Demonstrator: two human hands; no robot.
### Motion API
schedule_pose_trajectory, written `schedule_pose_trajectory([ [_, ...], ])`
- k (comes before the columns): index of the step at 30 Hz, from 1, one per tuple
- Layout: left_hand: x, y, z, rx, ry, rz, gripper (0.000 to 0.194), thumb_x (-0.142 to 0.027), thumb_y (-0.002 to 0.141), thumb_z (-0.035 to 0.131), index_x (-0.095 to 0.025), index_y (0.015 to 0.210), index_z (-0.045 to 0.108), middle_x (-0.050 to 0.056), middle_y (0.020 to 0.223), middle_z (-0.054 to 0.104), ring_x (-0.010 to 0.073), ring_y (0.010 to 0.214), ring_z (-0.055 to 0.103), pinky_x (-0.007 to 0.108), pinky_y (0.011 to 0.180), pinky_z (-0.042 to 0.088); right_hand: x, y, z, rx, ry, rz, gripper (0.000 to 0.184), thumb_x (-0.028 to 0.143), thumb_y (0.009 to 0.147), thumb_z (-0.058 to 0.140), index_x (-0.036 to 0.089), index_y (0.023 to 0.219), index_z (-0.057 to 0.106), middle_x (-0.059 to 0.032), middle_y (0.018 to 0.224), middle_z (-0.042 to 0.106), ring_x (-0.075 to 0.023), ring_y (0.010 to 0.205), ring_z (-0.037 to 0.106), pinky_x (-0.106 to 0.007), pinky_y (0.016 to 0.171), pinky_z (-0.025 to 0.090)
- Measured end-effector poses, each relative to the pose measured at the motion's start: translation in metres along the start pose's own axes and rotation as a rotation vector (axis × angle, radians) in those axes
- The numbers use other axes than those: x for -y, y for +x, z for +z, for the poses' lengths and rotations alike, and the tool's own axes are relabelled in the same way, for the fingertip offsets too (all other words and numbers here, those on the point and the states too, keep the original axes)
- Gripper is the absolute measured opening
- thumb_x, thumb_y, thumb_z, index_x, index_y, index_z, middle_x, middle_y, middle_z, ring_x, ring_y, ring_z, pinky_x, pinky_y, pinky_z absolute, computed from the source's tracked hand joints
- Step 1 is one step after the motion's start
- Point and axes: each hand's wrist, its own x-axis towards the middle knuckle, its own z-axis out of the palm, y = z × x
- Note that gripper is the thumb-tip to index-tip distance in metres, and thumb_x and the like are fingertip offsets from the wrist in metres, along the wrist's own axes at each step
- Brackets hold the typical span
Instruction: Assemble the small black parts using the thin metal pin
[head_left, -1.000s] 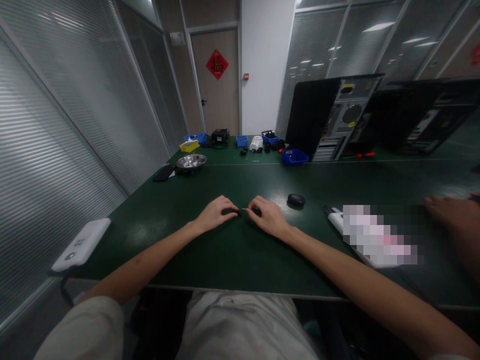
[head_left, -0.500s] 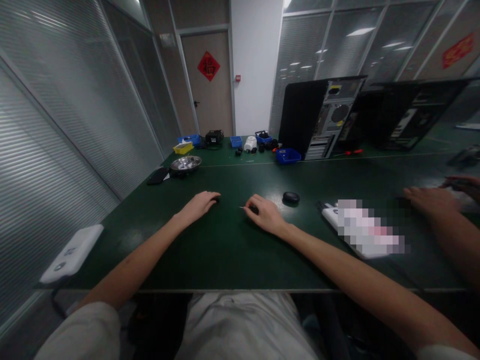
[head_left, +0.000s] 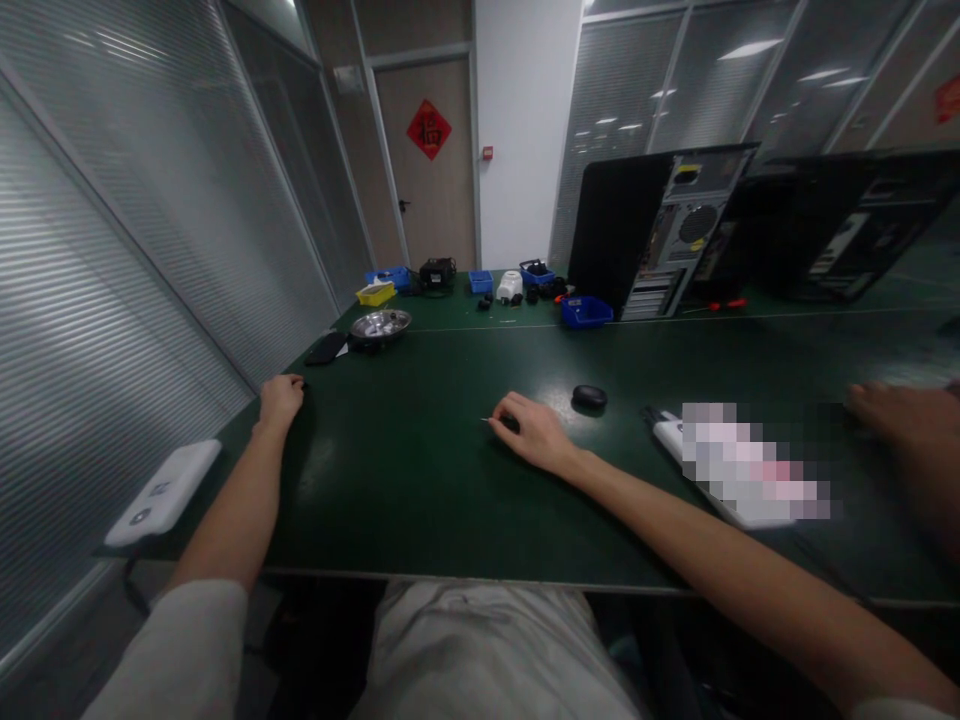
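My left hand [head_left: 281, 402] is over the left side of the green table [head_left: 390, 480], its fingers pinched together. A small dark bit shows at its fingertips, too small to name. Near the middle of the table, my right hand [head_left: 531, 432] rests with thumb and fingers curled together. From its pinch a thin pale pointed tool [head_left: 485, 420] sticks out to the left; the rest of it is hidden by the hand. A black computer mouse [head_left: 589, 397] lies just right of my right hand, apart from it.
A metal bowl [head_left: 381, 326] and a black phone-like slab [head_left: 327, 349] lie at the far left. White power banks [head_left: 163, 492] flank my arms. Blue bins [head_left: 586, 312] and a computer tower [head_left: 626, 235] stand at the back. Another person's hand [head_left: 900, 415] is at the right.
My left hand has moved left, from near my right hand toward the table's left edge. My right hand stays in place with the pointed tool. The view has shifted slightly.
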Motion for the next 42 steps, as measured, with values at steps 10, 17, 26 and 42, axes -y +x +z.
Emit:
schedule_pose_trajectory([
  [10, 0.010, -0.003, 0.008, -0.188, -0.118, -0.048, 0.033, -0.015, 0.089, 0.054, -0.011, 0.111, 0.078, 0.016, 0.110, 0.075, 0.0308, 0.106, 0.068, 0.038, 0.101, 0.050, 0.000, 0.000, 0.003, 0.000, -0.005, -0.031, 0.017, 0.036, 0.102, 0.058, 0.021, 0.100, 0.064, -0.0037, 0.102, 0.065, -0.0143, 0.077, 0.059, -0.028, 0.066, 0.042],
  [17, 0.001, -0.009, 0.004, -0.223, -0.063, -0.073, 0.031, -0.017, 0.085, 0.059, -0.010, 0.108, 0.080, 0.020, 0.107, 0.074, 0.0356, 0.103, 0.067, 0.045, 0.097, 0.051, 0.000, -0.001, 0.002, -0.008, 0.000, -0.030, 0.017, 0.036, 0.102, 0.058, 0.021, 0.100, 0.064, -0.0033, 0.102, 0.065, -0.0140, 0.077, 0.059, -0.028, 0.068, 0.043],
  [26, 0.008, -0.009, 0.002, -0.251, -0.032, -0.088, 0.028, -0.024, 0.089, 0.055, -0.012, 0.103, 0.077, 0.019, 0.101, 0.070, 0.0357, 0.100, 0.063, 0.048, 0.094, 0.051, 0.001, 0.000, 0.000, 0.005, 0.005, -0.015, 0.016, 0.036, 0.102, 0.059, 0.021, 0.099, 0.064, -0.0027, 0.102, 0.064, -0.0137, 0.077, 0.059, -0.028, 0.064, 0.042],
  [42, 0.018, 0.001, -0.006, -0.155, -0.244, -0.258, 0.026, -0.021, 0.081, 0.067, -0.011, 0.102, 0.078, 0.012, 0.094, 0.074, 0.0289, 0.095, 0.066, 0.038, 0.091, 0.050, -0.001, 0.000, 0.003, 0.002, -0.007, -0.040, 0.016, 0.036, 0.101, 0.059, 0.021, 0.100, 0.064, -0.0027, 0.102, 0.064, -0.0132, 0.076, 0.058, -0.028, 0.065, 0.040],
])
